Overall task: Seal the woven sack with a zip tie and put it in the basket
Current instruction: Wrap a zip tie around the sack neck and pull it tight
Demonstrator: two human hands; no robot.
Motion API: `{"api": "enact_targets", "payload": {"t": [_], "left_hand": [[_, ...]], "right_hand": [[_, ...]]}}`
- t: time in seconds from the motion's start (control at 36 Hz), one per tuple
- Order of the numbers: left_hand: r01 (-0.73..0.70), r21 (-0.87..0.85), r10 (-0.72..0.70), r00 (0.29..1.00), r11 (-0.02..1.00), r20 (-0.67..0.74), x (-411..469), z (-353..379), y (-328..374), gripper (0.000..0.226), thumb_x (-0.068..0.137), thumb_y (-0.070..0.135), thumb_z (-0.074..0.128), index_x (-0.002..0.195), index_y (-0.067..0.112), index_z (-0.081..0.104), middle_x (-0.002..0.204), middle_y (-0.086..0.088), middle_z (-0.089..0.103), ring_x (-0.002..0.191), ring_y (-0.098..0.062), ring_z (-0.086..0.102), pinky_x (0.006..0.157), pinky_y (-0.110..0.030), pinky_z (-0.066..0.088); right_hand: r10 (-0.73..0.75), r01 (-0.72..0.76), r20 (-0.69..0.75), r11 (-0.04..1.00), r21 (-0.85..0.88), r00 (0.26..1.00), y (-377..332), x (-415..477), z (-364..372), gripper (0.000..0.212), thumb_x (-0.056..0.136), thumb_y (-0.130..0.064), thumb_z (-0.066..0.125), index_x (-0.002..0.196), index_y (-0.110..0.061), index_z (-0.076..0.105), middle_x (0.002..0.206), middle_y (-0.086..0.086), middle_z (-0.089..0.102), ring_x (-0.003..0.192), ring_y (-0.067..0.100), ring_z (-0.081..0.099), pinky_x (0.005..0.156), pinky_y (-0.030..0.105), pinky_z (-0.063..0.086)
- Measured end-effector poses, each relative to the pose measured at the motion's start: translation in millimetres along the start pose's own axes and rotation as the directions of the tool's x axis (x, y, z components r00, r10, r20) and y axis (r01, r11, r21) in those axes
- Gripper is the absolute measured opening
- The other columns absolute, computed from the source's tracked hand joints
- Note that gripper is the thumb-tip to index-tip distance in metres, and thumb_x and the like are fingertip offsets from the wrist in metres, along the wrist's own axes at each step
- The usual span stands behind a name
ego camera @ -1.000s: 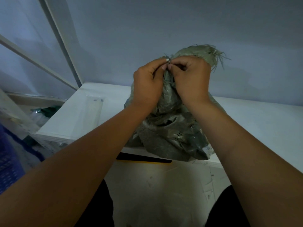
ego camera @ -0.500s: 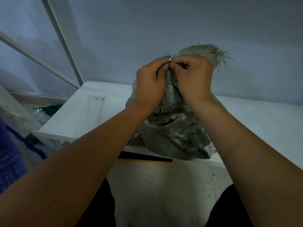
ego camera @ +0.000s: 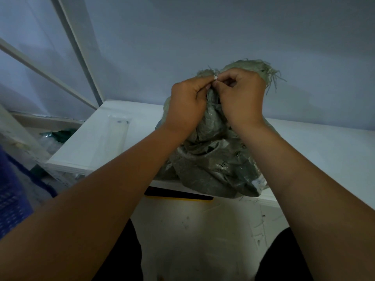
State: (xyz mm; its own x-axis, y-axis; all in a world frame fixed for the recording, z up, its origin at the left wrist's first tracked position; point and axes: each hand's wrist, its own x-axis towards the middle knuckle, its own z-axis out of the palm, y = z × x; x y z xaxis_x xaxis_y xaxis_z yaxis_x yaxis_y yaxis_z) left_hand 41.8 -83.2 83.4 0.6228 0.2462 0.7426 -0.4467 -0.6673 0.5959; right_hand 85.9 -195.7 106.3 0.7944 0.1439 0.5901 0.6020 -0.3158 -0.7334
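Observation:
A grey-green woven sack [ego camera: 215,167] stands on the white table [ego camera: 324,151], its frayed mouth [ego camera: 261,69] gathered at the top. My left hand [ego camera: 186,104] and my right hand [ego camera: 241,98] are both closed around the bunched neck, fingertips meeting at a small white bit of zip tie [ego camera: 215,78]. The rest of the tie is hidden by my fingers and the cloth. A blue plastic basket [ego camera: 10,199] shows at the far left edge, low down.
A clear packet of zip ties [ego camera: 115,136] lies on the table's left part. A black-and-yellow strip [ego camera: 178,196] sits under the table's front edge. White frame bars [ego camera: 81,51] rise at the left. Green clutter [ego camera: 58,134] lies beyond the table's left end.
Both hands stay pinched together at the sack's neck, with only small shifts of the fingers. The sack has not moved.

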Motion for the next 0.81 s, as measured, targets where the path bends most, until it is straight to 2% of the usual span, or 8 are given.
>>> {"api": "enact_targets", "payload": {"t": [0.11,0.22,0.33,0.42,0.53,0.64,0.72,0.81], "left_hand": [[0.042,-0.011,-0.041,0.998,0.999,0.056,2.1,-5.2,-0.5,0.028,0.092,-0.002,0.057,0.111,0.007,0.075,0.103,-0.003,0.076,0.093,-0.011,0.071,0.088,-0.026,0.057],[0.113,0.028,-0.115,0.989,0.993,0.092,0.5,-8.9,-1.8,0.031,0.086,0.004,0.051,0.1,0.011,0.078,0.085,-0.005,0.076,0.073,-0.021,0.069,0.069,-0.038,0.056],[0.18,-0.014,-0.179,0.981,0.984,0.082,1.1,-8.1,-0.6,0.023,0.088,0.011,0.054,0.084,0.009,0.077,0.073,-0.007,0.072,0.066,-0.022,0.066,0.062,-0.037,0.054],[0.25,-0.036,-0.248,0.967,0.967,0.064,3.4,-4.9,-3.2,0.033,0.094,0.021,0.058,0.068,0.002,0.066,0.06,-0.013,0.06,0.054,-0.011,0.049,0.053,-0.03,0.041],[0.315,-0.112,-0.308,0.948,0.942,0.075,5.0,-2.1,-7.1,0.038,0.095,0.019,0.059,0.066,-0.006,0.06,0.06,-0.022,0.054,0.056,-0.011,0.042,0.053,-0.026,0.034],[0.41,-0.198,-0.393,0.911,0.89,0.122,7.4,-1.6,-7.4,0.04,0.091,0.014,0.06,0.06,-0.009,0.052,0.057,-0.011,0.041,0.056,-0.013,0.039,0.056,-0.028,0.032],[0.482,-0.253,-0.462,0.876,0.839,0.138,8.4,-2.7,-5.7,0.033,0.086,0.01,0.059,0.054,0.001,0.055,0.057,-0.008,0.041,0.057,-0.014,0.041,0.058,-0.028,0.035],[0.518,-0.265,-0.501,0.855,0.814,0.131,8.2,-2.3,-6.4,0.042,0.085,0.012,0.061,0.046,0.018,0.048,0.052,-0.003,0.038,0.053,-0.012,0.04,0.057,-0.028,0.034]], "right_hand": [[0.017,-0.017,0.005,1.0,-0.005,1.0,1.5,1.2,0.8,0.005,0.081,-0.007,0.075,0.081,-0.013,0.075,0.073,-0.004,0.067,0.066,0.004,0.059,0.066,0.019,0.052],[0.022,-0.021,0.044,0.999,-0.037,0.999,1.2,2.5,0.7,0.008,0.08,-0.01,0.077,0.086,-0.014,0.073,0.072,-0.004,0.064,0.064,0.004,0.057,0.062,0.012,0.05],[0.012,-0.008,0.063,0.998,-0.057,0.998,1.8,2.4,0.5,0.008,0.082,-0.005,0.071,0.085,-0.012,0.072,0.073,-0.001,0.067,0.064,0.008,0.06,0.064,0.022,0.054],[-0.01,0.016,0.076,0.997,-0.074,0.997,1.6,1.4,1.1,0.012,0.084,-0.004,0.063,0.085,-0.012,0.072,0.074,0.0,0.068,0.064,0.009,0.06,0.064,0.025,0.055],[-0.023,0.034,0.105,0.995,-0.096,0.994,2.3,1.0,3.1,0.015,0.084,-0.004,0.063,0.085,-0.015,0.073,0.072,-0.005,0.067,0.061,0.004,0.058,0.065,0.022,0.055],[-0.009,0.022,0.122,0.994,-0.103,0.992,4.9,1.8,3.1,0.016,0.083,-0.006,0.064,0.087,-0.014,0.077,0.075,-0.006,0.07,0.063,0.003,0.061,0.065,0.02,0.054],[-0.01,0.025,0.133,0.994,-0.109,0.991,5.3,1.9,2.4,0.012,0.083,-0.007,0.07,0.087,-0.015,0.078,0.076,-0.007,0.07,0.066,-0.001,0.062,0.065,0.008,0.048],[-0.026,0.048,0.146,0.988,-0.147,0.989,4.5,1.1,3.0,0.011,0.083,-0.008,0.071,0.089,-0.013,0.08,0.079,-0.005,0.071,0.072,0.005,0.066,0.067,0.006,0.047]]}}
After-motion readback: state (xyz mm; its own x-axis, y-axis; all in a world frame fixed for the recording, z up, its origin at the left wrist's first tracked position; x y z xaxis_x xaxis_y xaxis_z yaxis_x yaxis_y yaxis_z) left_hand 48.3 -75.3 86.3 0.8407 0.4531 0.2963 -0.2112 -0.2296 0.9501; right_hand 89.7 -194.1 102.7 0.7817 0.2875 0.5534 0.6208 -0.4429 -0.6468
